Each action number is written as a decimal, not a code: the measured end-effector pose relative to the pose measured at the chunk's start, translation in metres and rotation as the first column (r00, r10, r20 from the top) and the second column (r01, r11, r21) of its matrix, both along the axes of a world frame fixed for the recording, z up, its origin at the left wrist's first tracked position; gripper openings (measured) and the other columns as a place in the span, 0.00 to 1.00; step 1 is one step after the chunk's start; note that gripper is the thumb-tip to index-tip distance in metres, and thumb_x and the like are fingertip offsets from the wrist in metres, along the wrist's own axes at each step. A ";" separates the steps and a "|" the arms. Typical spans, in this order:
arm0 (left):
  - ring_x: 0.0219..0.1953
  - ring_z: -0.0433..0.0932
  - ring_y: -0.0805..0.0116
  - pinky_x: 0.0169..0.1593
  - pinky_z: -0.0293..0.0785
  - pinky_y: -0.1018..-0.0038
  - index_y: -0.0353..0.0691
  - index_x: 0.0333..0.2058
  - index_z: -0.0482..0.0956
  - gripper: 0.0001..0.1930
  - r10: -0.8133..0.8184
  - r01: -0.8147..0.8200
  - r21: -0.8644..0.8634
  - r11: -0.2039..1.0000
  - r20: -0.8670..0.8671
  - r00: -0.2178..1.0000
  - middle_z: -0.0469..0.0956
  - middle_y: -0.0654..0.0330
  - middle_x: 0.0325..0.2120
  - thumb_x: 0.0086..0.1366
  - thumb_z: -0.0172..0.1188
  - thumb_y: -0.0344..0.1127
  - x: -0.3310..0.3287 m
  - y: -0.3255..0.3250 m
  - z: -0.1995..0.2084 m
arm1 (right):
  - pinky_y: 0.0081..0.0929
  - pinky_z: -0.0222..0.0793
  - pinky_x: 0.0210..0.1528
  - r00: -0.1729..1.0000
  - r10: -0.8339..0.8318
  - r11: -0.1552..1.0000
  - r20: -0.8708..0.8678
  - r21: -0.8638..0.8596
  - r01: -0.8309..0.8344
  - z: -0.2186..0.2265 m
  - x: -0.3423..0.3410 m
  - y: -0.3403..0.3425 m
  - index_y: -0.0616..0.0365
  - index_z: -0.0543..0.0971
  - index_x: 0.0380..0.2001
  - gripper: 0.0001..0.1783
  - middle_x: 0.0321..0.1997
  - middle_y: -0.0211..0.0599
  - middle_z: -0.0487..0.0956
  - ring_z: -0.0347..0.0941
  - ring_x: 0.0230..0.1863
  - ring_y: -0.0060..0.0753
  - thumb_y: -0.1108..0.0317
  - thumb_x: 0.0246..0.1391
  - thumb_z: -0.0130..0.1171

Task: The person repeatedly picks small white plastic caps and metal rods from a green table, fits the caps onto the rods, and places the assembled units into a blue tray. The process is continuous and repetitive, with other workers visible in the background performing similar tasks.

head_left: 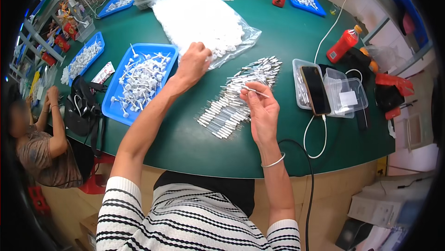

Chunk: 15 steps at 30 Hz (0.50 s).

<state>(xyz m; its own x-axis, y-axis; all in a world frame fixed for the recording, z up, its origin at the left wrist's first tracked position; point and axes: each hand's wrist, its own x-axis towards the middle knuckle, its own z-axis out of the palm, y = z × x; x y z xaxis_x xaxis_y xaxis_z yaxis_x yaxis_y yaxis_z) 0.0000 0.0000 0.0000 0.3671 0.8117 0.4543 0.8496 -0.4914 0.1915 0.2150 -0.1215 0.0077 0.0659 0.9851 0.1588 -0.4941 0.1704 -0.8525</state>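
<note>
On the green table, a heap of slender white-and-metal rods is lying in front of the person. The right hand, wearing a silver bangle at its wrist, is hovering over the right side of the heap and holding one slender rod between thumb and fingers. The left hand is holding its fingers bunched narrow, beyond the heap and to its left, at the near edge of a clear plastic bag; whether those fingers are gripping a piece, I cannot tell. The bag is lying beyond the heap, and many small white pieces are filling it. To the left of the heap, a blue tray is holding a pile of white-headed stick parts. To the right of the heap, a smartphone is lying across a clear plastic container, with a white cable running from its lower end. Farther right of the heap and beyond it, a red bottle with an orange cap is standing.
</note>
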 end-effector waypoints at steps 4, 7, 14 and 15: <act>0.34 0.76 0.75 0.38 0.73 0.75 0.37 0.32 0.75 0.06 0.105 0.009 -0.216 0.976 0.509 0.854 0.78 0.60 0.33 0.60 0.62 0.32 0.009 -0.056 0.022 | 0.24 0.75 0.46 0.999 0.033 0.999 -0.013 -0.028 -0.033 -0.001 0.004 -0.003 0.65 0.75 0.43 0.10 0.39 0.36 0.77 0.76 0.40 0.25 0.72 0.60 0.56; 0.25 0.74 0.79 0.32 0.73 0.79 0.33 0.33 0.75 0.07 0.137 0.250 -0.414 0.875 0.708 0.693 0.77 0.61 0.27 0.58 0.62 0.29 0.015 -0.105 0.014 | 0.24 0.76 0.43 0.995 0.097 0.994 -0.035 -0.049 -0.099 0.003 -0.006 -0.005 0.65 0.75 0.42 0.10 0.38 0.36 0.78 0.77 0.37 0.25 0.70 0.60 0.56; 0.40 0.76 0.77 0.41 0.75 0.79 0.32 0.46 0.75 0.14 0.354 0.707 -0.403 0.581 0.908 0.226 0.77 0.61 0.39 0.60 0.61 0.26 0.025 -0.119 0.007 | 0.23 0.76 0.43 0.992 0.114 0.993 0.054 -0.010 -0.114 -0.006 -0.021 -0.008 0.65 0.75 0.40 0.08 0.39 0.38 0.78 0.78 0.37 0.26 0.70 0.61 0.55; 0.40 0.76 0.77 0.41 0.75 0.79 0.32 0.46 0.75 0.15 0.374 0.719 -0.393 0.574 0.906 0.197 0.77 0.60 0.40 0.61 0.61 0.26 0.024 -0.120 0.007 | 0.23 0.75 0.43 0.993 0.107 0.994 0.060 -0.005 -0.106 -0.007 -0.021 -0.008 0.65 0.75 0.40 0.08 0.39 0.38 0.78 0.78 0.37 0.26 0.71 0.61 0.54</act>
<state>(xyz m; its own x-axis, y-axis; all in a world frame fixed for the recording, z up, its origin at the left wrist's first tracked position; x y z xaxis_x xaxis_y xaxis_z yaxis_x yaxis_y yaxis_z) 0.0235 -0.1204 0.0067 0.3525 0.9341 -0.0571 -0.3136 0.1754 0.9332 0.1942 -0.1300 0.0004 -0.0490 0.9862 0.1579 -0.4576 0.1184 -0.8812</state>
